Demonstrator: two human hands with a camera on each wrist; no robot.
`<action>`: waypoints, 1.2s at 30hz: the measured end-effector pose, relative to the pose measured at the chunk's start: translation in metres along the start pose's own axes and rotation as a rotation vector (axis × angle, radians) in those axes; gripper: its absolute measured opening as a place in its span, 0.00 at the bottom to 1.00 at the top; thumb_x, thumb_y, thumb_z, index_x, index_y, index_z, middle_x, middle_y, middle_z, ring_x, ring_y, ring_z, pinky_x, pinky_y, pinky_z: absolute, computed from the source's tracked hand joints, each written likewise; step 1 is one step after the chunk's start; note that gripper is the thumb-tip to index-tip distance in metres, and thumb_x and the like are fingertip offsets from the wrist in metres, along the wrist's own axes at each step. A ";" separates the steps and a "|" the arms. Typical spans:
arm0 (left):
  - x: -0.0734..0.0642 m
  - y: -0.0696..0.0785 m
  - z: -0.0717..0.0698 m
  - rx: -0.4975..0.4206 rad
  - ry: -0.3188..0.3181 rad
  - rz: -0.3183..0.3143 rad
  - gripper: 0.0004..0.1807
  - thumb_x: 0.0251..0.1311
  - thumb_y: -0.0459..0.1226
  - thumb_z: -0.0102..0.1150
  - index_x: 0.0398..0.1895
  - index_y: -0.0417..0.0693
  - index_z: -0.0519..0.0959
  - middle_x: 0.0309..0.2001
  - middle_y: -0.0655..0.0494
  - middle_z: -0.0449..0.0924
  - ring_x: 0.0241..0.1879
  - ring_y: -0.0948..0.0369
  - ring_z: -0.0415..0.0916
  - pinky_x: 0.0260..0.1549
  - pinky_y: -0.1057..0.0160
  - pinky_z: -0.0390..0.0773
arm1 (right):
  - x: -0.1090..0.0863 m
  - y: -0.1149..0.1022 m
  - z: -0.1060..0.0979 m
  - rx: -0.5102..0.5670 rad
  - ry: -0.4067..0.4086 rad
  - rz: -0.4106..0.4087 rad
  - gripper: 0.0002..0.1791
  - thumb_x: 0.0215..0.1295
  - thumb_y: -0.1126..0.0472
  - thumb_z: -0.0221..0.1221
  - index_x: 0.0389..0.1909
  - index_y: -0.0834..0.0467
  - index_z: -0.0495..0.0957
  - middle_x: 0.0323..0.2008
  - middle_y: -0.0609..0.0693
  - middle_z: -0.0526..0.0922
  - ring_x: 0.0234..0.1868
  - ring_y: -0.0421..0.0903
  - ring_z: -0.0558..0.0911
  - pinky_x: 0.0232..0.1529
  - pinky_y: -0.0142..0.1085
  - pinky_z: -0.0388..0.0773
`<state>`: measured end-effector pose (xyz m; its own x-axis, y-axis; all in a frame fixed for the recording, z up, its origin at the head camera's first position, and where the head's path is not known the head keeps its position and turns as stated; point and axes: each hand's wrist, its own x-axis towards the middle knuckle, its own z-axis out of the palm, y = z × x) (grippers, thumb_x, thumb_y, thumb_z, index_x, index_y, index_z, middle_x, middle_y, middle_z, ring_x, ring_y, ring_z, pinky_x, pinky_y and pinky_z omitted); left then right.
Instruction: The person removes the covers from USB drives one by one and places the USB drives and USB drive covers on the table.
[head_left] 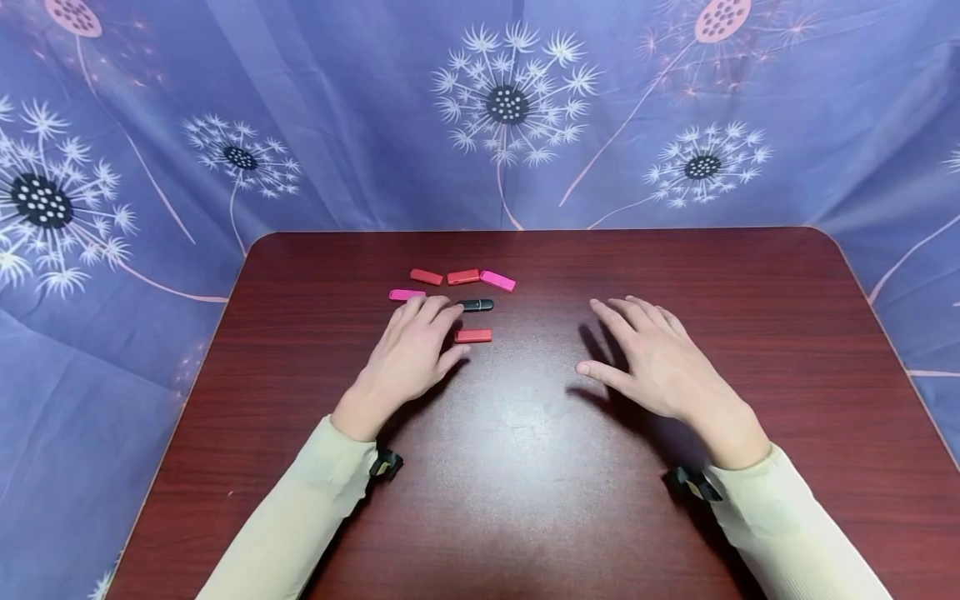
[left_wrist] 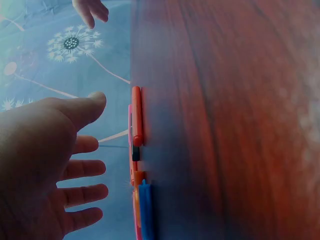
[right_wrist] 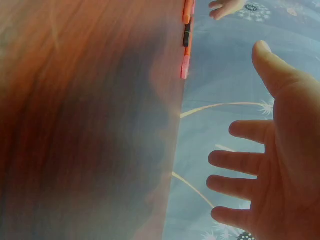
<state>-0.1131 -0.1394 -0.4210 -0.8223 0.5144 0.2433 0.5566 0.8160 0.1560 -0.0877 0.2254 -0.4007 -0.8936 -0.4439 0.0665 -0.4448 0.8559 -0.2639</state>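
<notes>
Several small USB flash drives lie on the table in front of my left hand (head_left: pixel 408 354). Nearest its thumb is a red flash drive (head_left: pixel 473 336), with a black flash drive (head_left: pixel 477 306) just behind. Farther back are two more red ones and a pink flash drive (head_left: pixel 498 281). Another pink stick (head_left: pixel 407 295) shows partly past the left fingertips. A blue stick (left_wrist: pixel 145 210) appears in the left wrist view; in the head view the left hand hides it. Raised over the tabletop, the left hand holds nothing. My right hand (head_left: pixel 660 367) hovers on the right, fingers spread, casting a shadow.
The dark red-brown wooden table (head_left: pixel 525 500) has rounded far corners and a bright glare patch in the middle. Behind and beside it hangs a blue curtain (head_left: pixel 337 108) with dandelion prints. Dark straps with small devices sit at both sleeve cuffs.
</notes>
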 end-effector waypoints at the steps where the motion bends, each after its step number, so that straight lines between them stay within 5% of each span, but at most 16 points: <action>1: 0.001 0.000 0.001 0.006 0.004 0.002 0.32 0.67 0.52 0.71 0.67 0.42 0.80 0.61 0.46 0.78 0.58 0.45 0.70 0.55 0.46 0.73 | 0.000 0.000 0.000 0.001 -0.002 0.000 0.51 0.70 0.28 0.60 0.83 0.54 0.61 0.74 0.61 0.69 0.77 0.65 0.62 0.74 0.64 0.55; 13: 0.012 0.003 0.009 0.056 -0.015 0.011 0.23 0.70 0.49 0.70 0.60 0.46 0.86 0.54 0.50 0.79 0.49 0.49 0.70 0.44 0.50 0.70 | 0.004 -0.003 0.000 -0.005 0.027 -0.037 0.49 0.70 0.31 0.62 0.81 0.57 0.63 0.73 0.61 0.71 0.75 0.66 0.65 0.73 0.65 0.59; 36: 0.020 0.007 0.016 0.111 -0.099 0.022 0.10 0.70 0.44 0.70 0.50 0.52 0.90 0.45 0.52 0.81 0.44 0.50 0.70 0.42 0.52 0.69 | 0.010 -0.009 0.001 -0.012 -0.002 -0.041 0.50 0.71 0.28 0.59 0.82 0.57 0.63 0.74 0.60 0.70 0.74 0.64 0.66 0.73 0.64 0.59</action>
<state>-0.1276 -0.1192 -0.4303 -0.8209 0.5512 0.1492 0.5624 0.8257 0.0438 -0.0931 0.2132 -0.3986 -0.8744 -0.4794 0.0750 -0.4820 0.8400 -0.2492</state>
